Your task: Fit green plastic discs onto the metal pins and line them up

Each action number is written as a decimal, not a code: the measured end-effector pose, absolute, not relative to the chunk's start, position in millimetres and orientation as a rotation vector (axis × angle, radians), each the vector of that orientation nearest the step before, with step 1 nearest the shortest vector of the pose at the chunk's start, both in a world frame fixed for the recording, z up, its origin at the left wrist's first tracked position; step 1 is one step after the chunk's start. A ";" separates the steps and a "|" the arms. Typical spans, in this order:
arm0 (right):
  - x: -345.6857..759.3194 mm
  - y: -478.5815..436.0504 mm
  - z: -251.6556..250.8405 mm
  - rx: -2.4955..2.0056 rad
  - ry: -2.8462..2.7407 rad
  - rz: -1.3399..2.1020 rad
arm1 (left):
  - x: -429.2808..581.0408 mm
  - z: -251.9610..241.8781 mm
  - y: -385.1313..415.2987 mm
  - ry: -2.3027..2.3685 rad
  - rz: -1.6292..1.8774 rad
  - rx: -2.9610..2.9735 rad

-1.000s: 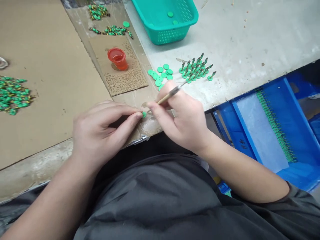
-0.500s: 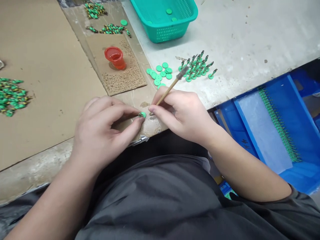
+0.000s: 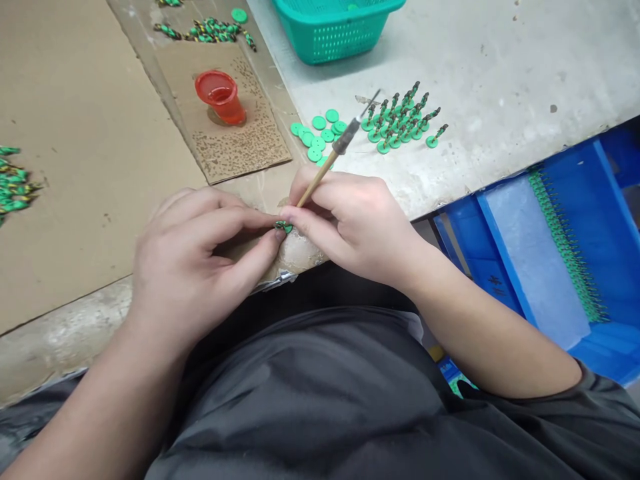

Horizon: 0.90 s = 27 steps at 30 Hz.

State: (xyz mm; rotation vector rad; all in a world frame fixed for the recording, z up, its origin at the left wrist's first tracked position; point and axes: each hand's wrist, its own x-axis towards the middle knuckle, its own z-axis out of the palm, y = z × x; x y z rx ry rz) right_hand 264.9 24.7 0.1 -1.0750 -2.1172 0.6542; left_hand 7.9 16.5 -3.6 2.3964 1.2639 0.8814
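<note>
Pinched between the thumb and forefinger of my left hand (image 3: 185, 250) is a small green-and-dark figure (image 3: 283, 227) with a green round base, held low at the table's front edge. My right hand (image 3: 363, 220) grips a thin wooden-handled tool (image 3: 323, 177) with a dark wrapped collar and a fine metal needle pointing up and away. The lower end of the handle is hidden by my right fingertips, which meet the figure's base. Beyond my right hand lie several loose green discs (image 3: 317, 143). To their right, several small figures on green discs (image 3: 403, 123) stand grouped together.
A red cup (image 3: 220, 97) of liquid stands on a speckled cardboard piece (image 3: 245, 150). Loose figures lie behind it (image 3: 213, 30) and at far left (image 3: 15, 183). A green basket (image 3: 340, 40) sits at the back. Below the table's right edge, a blue bin (image 3: 600, 173) holds a green row.
My right hand has moved left with the tool, and its fingertips now reach the figure in my left hand. The needle tip shows more clearly. The view has shifted slightly.
</note>
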 end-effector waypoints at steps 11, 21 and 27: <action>257.6 24.5 18.0 -0.994 -2.221 0.599 | 8.7 -1.2 15.1 1.301 0.810 2.407; 249.3 18.1 29.4 -1.138 -2.276 0.718 | 10.2 5.9 16.5 1.262 0.791 2.424; 250.1 16.0 17.5 -1.131 -2.167 0.720 | 17.7 19.0 18.6 1.229 0.839 2.154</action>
